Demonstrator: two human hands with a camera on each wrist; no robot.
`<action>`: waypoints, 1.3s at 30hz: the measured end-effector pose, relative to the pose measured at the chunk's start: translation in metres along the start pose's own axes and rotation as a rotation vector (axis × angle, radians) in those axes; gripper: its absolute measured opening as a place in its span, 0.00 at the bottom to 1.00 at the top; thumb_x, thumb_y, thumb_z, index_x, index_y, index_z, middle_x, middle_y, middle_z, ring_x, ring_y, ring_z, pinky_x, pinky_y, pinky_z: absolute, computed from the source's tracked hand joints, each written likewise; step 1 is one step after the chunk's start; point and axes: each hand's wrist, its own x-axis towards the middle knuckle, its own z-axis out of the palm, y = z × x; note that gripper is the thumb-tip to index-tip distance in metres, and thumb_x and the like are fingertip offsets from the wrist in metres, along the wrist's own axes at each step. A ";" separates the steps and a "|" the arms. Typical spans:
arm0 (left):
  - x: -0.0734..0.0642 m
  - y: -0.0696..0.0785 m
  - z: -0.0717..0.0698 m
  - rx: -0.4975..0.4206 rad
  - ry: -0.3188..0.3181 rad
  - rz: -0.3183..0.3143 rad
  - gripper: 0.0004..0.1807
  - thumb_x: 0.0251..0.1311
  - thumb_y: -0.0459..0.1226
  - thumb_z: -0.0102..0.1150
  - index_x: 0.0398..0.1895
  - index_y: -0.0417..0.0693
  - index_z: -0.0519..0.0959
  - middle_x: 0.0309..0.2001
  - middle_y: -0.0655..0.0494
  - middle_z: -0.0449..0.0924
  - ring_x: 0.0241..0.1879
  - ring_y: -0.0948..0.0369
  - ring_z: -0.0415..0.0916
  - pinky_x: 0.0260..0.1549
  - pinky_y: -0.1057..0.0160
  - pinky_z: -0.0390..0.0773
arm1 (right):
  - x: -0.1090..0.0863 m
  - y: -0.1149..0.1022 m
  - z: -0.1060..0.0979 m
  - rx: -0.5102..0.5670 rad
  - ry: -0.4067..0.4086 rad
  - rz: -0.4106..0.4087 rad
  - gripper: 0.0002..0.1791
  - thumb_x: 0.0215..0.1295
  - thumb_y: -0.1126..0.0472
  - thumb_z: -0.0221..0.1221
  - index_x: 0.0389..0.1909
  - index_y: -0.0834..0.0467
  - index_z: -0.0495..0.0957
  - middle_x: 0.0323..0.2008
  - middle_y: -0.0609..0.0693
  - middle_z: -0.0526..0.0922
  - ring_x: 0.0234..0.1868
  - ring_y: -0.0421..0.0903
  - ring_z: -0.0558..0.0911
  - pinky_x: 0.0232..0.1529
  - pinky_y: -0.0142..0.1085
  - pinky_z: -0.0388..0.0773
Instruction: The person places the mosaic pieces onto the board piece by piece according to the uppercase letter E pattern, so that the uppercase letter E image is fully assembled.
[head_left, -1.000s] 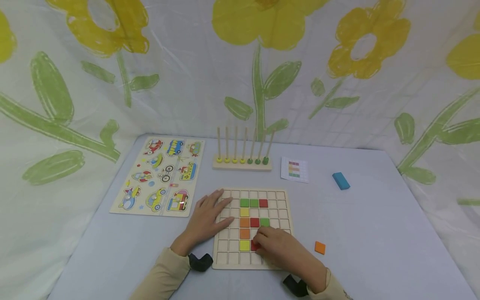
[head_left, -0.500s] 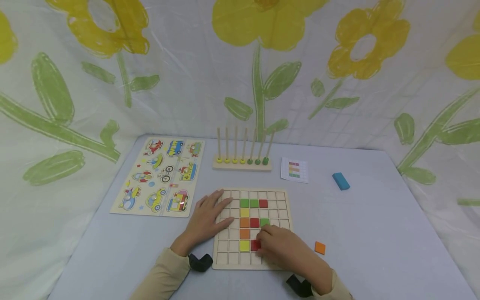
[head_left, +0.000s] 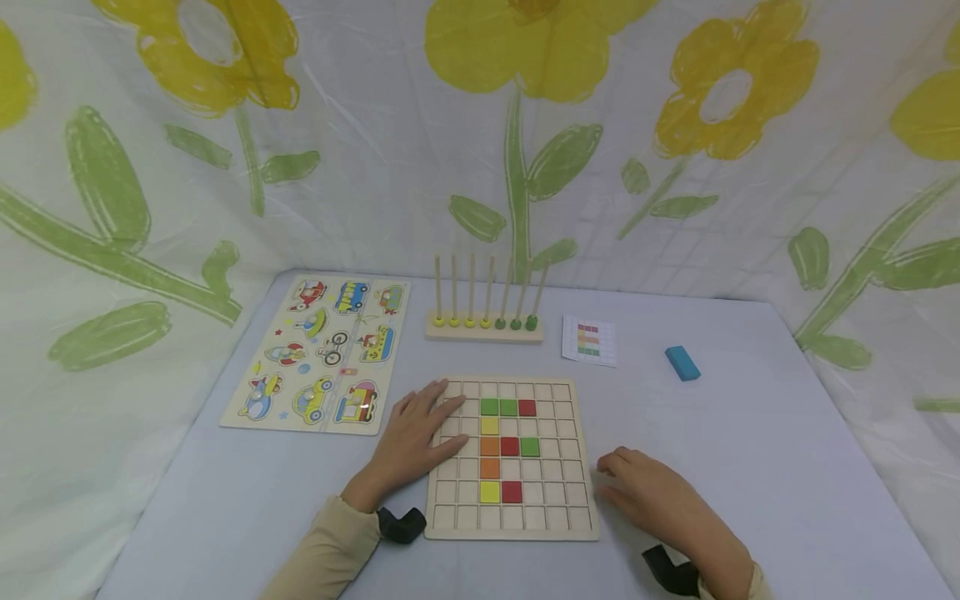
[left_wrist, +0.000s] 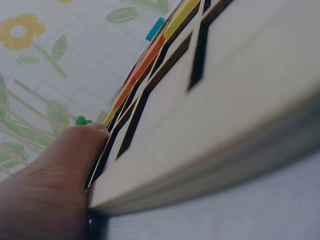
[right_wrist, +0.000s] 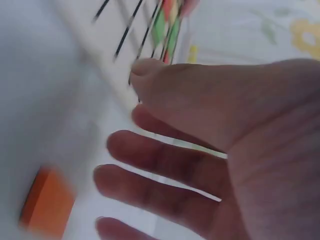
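Note:
A wooden grid board (head_left: 555,518) lies at the middle front, with green, yellow, orange and red square tiles in some of its cells. Its lowest tiles are a yellow tile (head_left: 490,492) and, beside it, a red tile (head_left: 512,492). My left hand (head_left: 411,437) rests on the board's left edge with fingers spread. My right hand (head_left: 654,493) hovers off the board's right edge, and the right wrist view shows its fingers apart and holding nothing. Near those fingers a loose orange tile (right_wrist: 50,202) lies on the table; in the head view the hand hides it.
A peg puzzle with vehicle pictures (head_left: 315,354) lies at the left. Behind the board stands a rack of wooden rods (head_left: 483,331) with yellow and green beads. A pattern card (head_left: 589,340) and a blue block (head_left: 682,363) lie at the back right.
My right hand has let go of the red tile, which sits in its cell right of the yellow one, and has moved right, off the board. The left hand has stayed put.

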 end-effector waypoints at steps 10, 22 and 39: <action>0.000 0.000 0.000 0.004 0.008 0.000 0.33 0.61 0.59 0.53 0.68 0.59 0.67 0.72 0.50 0.57 0.72 0.53 0.52 0.68 0.44 0.50 | -0.025 0.025 0.001 -0.014 -0.027 0.099 0.20 0.47 0.52 0.73 0.40 0.51 0.79 0.37 0.40 0.78 0.34 0.34 0.75 0.36 0.31 0.78; 0.001 -0.002 0.002 0.006 0.007 0.007 0.33 0.61 0.59 0.53 0.68 0.59 0.67 0.73 0.50 0.57 0.73 0.52 0.51 0.68 0.44 0.50 | -0.033 0.033 0.004 -0.036 0.003 0.108 0.16 0.49 0.64 0.71 0.39 0.49 0.79 0.37 0.37 0.76 0.37 0.35 0.76 0.39 0.30 0.78; 0.000 -0.001 0.002 0.001 0.002 -0.008 0.33 0.61 0.59 0.53 0.69 0.60 0.67 0.73 0.50 0.56 0.73 0.53 0.51 0.69 0.45 0.48 | -0.023 0.029 0.008 -0.053 0.052 0.085 0.15 0.52 0.63 0.70 0.40 0.54 0.79 0.37 0.40 0.77 0.35 0.34 0.75 0.37 0.30 0.78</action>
